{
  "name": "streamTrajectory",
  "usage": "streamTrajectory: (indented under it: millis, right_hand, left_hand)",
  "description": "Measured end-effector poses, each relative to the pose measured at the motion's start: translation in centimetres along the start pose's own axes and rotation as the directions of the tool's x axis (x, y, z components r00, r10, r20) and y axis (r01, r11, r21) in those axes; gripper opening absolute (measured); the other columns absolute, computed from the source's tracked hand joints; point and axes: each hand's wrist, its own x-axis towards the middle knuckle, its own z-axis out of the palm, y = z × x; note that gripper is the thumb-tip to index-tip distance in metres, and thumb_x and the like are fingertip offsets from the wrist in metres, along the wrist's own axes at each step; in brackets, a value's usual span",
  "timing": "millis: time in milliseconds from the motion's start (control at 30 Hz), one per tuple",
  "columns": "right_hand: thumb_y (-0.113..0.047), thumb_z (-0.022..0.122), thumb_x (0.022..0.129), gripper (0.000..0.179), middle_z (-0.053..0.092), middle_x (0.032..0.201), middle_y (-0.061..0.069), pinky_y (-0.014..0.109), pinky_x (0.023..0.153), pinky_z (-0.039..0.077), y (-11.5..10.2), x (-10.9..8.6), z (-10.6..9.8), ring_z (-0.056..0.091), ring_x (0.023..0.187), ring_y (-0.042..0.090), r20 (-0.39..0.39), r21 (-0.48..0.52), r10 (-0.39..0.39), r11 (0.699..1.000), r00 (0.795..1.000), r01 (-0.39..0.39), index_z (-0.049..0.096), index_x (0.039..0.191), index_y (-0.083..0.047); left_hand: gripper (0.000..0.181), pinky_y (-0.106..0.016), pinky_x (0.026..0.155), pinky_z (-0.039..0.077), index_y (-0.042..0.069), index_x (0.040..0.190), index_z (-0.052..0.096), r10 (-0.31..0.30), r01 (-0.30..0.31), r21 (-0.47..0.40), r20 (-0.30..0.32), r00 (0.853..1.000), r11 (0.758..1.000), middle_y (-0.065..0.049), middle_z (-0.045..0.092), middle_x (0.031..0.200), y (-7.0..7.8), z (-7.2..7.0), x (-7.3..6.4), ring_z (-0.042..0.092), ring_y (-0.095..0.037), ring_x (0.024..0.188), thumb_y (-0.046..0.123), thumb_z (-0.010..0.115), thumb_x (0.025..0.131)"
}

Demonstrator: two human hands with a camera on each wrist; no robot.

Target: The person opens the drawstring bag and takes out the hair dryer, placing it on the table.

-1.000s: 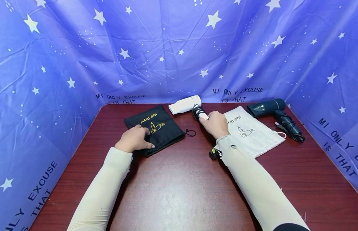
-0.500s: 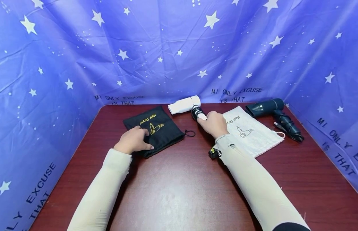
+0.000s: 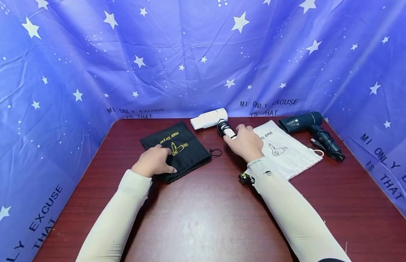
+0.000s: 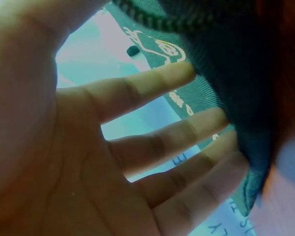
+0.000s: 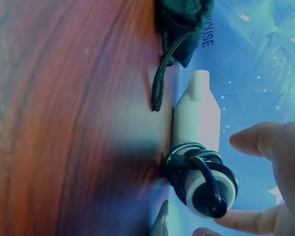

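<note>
My left hand (image 3: 154, 160) rests on the near left part of a black drawstring bag (image 3: 191, 147) with a gold hair dryer print. In the left wrist view, its nearly straight fingertips touch the dark cloth (image 4: 250, 108). A white hair dryer (image 3: 207, 119) lies at the back of the table, black cord (image 5: 174, 169) wound round its handle. Over the end of that handle is my right hand (image 3: 246, 143), fingers spread. The right wrist view shows a gap between one fingertip and the dryer (image 5: 196, 123), while another finger reaches the handle's end.
A white drawstring bag (image 3: 281, 160) lies partly under the right hand and forearm. Beyond it, at the back right, is a dark hair dryer (image 3: 302, 122) with its cord wrapped round the handle. Blue star-printed cloth (image 3: 190, 54) surrounds the red-brown table (image 3: 196, 218).
The black bag has slid slightly toward me along with my left hand. My right hand has shifted a little back and right, its fingers loosening from the dryer's handle. The white dryer stays put.
</note>
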Motion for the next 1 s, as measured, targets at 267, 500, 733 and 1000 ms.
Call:
streamTrajectory:
  millis: [267,500,733,1000]
  right_hand:
    - [-0.062,0.062,0.083,0.064,0.057,0.114,0.014,0.054,0.075,0.049,0.4,-0.5,0.0,0.063,0.102,0.035,0.012,0.031,-0.032,0.999,0.999,0.032,0.058,0.123,-0.012]
    - [-0.061,0.065,0.081,0.067,0.057,0.115,0.015,0.055,0.076,0.049,1.1,-0.6,-0.2,0.062,0.102,0.037,0.038,0.034,-0.044,0.998,0.998,0.043,0.059,0.125,-0.011]
    - [-0.066,0.065,0.080,0.073,0.058,0.117,0.021,0.064,0.081,0.047,1.6,-0.6,-0.3,0.059,0.109,0.045,0.103,0.019,-0.014,1.000,0.995,0.012,0.058,0.121,-0.007]
    - [-0.068,0.066,0.080,0.075,0.057,0.114,0.020,0.067,0.085,0.046,1.9,-0.5,0.1,0.057,0.109,0.045,0.129,0.022,-0.007,1.000,0.992,0.004,0.057,0.121,-0.006]
  left_hand:
    - [0.071,-0.058,0.091,0.055,0.011,0.130,0.070,0.033,-0.034,0.059,0.017,0.999,0.998,-0.021,0.063,0.128,2.1,0.3,-0.6,0.064,-0.040,0.114,0.054,0.086,0.076]
    - [0.072,-0.057,0.086,0.057,0.010,0.129,0.069,0.046,-0.049,0.100,0.039,0.998,0.994,-0.021,0.063,0.126,3.7,0.5,-0.8,0.065,-0.041,0.107,0.058,0.084,0.077]
    - [0.076,-0.059,0.085,0.057,0.009,0.132,0.067,0.040,-0.044,0.128,0.029,0.999,0.991,-0.023,0.062,0.127,4.4,0.7,-0.8,0.065,-0.045,0.108,0.060,0.082,0.078]
    - [0.077,-0.060,0.089,0.056,0.008,0.134,0.066,0.040,-0.044,0.131,0.034,0.999,0.990,-0.023,0.061,0.130,5.0,1.0,-0.8,0.063,-0.045,0.111,0.060,0.081,0.079]
